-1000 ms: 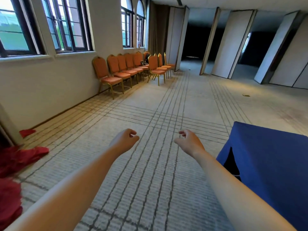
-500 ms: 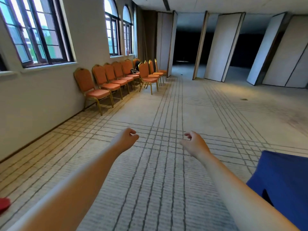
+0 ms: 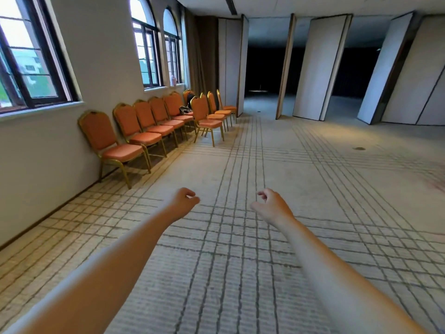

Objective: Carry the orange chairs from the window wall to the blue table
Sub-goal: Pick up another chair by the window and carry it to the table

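Hovering over the carpet (image 3: 228, 261), left hand (image 3: 181, 204) and right hand (image 3: 271, 206) hang loosely curled, holding nothing. Orange chairs (image 3: 147, 138) line the window wall (image 3: 48, 153), well ahead on the left.

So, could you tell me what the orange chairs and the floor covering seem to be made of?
Chairs: frames look like gold-painted metal tubing, going by the thin shiny legs; seats and backs look padded, in matte orange fabric or vinyl. Floor: carpet, judging by its ribbed woven texture.
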The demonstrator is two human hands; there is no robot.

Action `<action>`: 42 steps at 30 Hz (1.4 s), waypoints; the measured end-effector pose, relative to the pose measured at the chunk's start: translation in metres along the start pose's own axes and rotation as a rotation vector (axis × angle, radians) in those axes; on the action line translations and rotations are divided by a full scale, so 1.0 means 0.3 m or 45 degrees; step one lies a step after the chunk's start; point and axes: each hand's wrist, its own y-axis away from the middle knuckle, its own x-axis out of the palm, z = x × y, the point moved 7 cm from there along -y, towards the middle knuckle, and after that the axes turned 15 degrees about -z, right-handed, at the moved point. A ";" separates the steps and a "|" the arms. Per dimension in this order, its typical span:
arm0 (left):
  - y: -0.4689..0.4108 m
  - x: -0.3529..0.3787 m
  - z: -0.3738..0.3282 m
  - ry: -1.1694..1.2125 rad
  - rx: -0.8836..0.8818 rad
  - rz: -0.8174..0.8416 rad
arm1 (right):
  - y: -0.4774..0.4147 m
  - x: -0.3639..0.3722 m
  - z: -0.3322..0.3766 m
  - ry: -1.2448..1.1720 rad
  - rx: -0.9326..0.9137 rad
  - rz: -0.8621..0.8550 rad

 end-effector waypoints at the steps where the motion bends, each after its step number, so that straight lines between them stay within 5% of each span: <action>1: -0.107 0.029 -0.049 0.026 0.015 -0.001 | -0.127 0.012 0.002 -0.005 -0.015 0.003; 42: -3.858 1.147 -0.655 -0.134 -0.013 -0.066 | -3.942 1.022 0.032 0.005 0.009 -0.078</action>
